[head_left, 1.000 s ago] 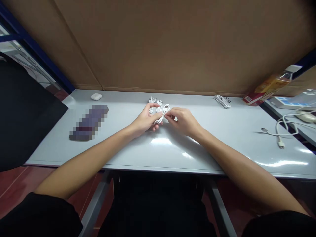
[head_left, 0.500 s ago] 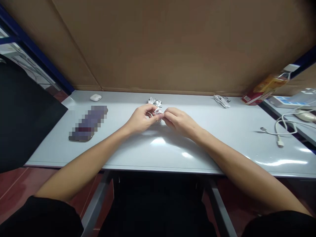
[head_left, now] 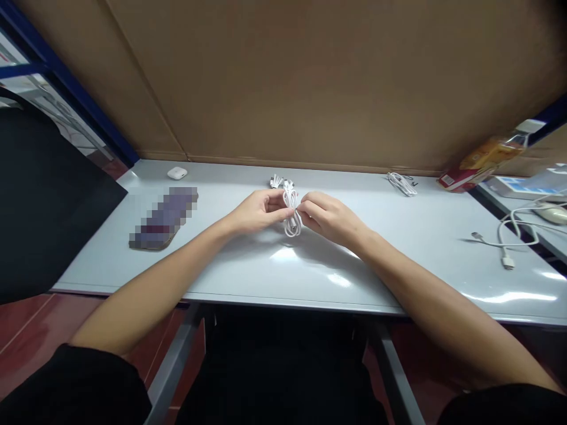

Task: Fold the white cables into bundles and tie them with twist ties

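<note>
A white cable, wound into a long coil, is held upright over the middle of the desk. My left hand grips it from the left, with the thumb across its front and the fingers behind. From the other side, my right hand pinches at the coil's waist. A small dark strip, perhaps a twist tie, shows at those fingertips, too small to make out surely. Just behind the coil lies another bundled white cable, partly hidden by my left hand.
A blurred-out phone and a white earbud case lie left on the grey desk. Toward the right are a coiled white cable, a tilted bottle and a loose white cable. A cardboard panel closes the back.
The coil has turned in my hands, so its long loops now show from top to bottom. My right fingers have shifted slightly away from my left thumb. The view has moved a little.
</note>
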{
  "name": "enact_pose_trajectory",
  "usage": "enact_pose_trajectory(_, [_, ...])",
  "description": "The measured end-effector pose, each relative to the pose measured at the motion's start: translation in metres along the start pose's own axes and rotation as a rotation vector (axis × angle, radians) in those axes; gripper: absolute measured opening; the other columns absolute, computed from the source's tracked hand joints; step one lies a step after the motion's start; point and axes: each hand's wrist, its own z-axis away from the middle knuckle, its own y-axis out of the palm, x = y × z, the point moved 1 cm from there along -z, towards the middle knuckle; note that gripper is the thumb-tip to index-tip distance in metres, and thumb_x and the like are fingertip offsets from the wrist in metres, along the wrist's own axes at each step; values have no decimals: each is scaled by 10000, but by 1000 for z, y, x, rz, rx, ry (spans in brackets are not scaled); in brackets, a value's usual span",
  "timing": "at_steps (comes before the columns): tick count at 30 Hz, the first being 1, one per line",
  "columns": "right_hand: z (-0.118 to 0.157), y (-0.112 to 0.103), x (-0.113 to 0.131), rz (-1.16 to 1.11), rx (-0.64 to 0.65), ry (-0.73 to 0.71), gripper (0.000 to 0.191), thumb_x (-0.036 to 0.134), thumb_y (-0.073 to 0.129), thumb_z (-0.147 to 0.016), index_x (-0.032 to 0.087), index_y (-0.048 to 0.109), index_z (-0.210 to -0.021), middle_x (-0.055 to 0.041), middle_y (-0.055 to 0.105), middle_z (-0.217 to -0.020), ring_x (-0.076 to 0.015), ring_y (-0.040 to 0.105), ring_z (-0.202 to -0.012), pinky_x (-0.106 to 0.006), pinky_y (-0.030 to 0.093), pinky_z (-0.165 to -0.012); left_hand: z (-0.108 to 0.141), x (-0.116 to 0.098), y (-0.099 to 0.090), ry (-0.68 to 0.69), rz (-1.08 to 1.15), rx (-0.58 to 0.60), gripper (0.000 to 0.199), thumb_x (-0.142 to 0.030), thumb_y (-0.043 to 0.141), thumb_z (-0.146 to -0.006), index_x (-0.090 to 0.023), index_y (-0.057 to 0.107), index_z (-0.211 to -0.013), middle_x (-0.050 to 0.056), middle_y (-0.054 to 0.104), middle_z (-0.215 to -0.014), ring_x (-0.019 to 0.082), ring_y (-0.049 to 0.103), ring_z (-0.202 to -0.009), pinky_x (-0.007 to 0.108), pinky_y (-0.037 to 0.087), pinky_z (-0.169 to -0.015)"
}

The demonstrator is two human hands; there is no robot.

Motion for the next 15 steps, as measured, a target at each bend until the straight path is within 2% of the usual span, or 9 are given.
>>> enact_pose_trajectory(2, [0, 1, 0, 16, 5, -32, 283, 234, 376, -1083, 227, 624, -945, -81, 646, -886, -207, 561, -781, -335, 438, -692, 0, 2, 2, -74, 67, -47, 533, -383, 789, -872, -163, 641, -1334, 94, 757, -1014, 234, 735, -970, 369, 570, -893])
enact_pose_trajectory(4, [-1, 3, 0, 36, 14, -72, 289, 217, 371, -1085, 223, 628, -952, -84, 650, -886, -209, 558, -768, -342, 448, -691, 1, 4, 5, -145, 139, -93, 648, -353, 786, -869, -193, 540, -1447, 30, 732, -854, 180, 714, -775, 333, 569, -782])
enact_pose_trajectory(6, [-1, 4, 1, 66, 32, -105, 304, 206, 363, -1087, 221, 632, -948, -83, 649, -877, -211, 548, -751, -349, 454, -682, 1, 4, 7, -197, 222, -119, 645, -302, 778, -859, -226, 516, -1444, -24, 678, -735, 139, 656, -640, 288, 541, -684])
enact_pose_trajectory(9, [-1, 4, 3, 109, 60, -128, 324, 211, 367, -1089, 230, 640, -916, -68, 629, -840, -209, 520, -722, -354, 454, -680, 1, 4, 9, -307, 328, -153, 459, -250, 775, -820, -209, 627, -1252, -24, 644, -696, 117, 619, -596, 236, 480, -586])
enact_pose_trajectory(12, [-1, 6, 3, 148, 71, -143, 392, 160, 333, -1076, 247, 620, -823, -51, 585, -784, -199, 478, -678, -346, 436, -657, 0, 3, 9, -412, 332, -135, 262, -291, 770, -811, -158, 703, -1026, 20, 665, -726, 115, 624, -592, 224, 447, -533])
enact_pose_trajectory(15, [-1, 9, 3, 152, -1, -192, 405, 104, 327, -1051, 246, 573, -761, -49, 567, -767, -191, 467, -666, -329, 424, -625, -1, 2, 7, -452, 256, -107, 217, -347, 727, -824, -135, 679, -828, 59, 685, -711, 126, 649, -568, 217, 425, -490])
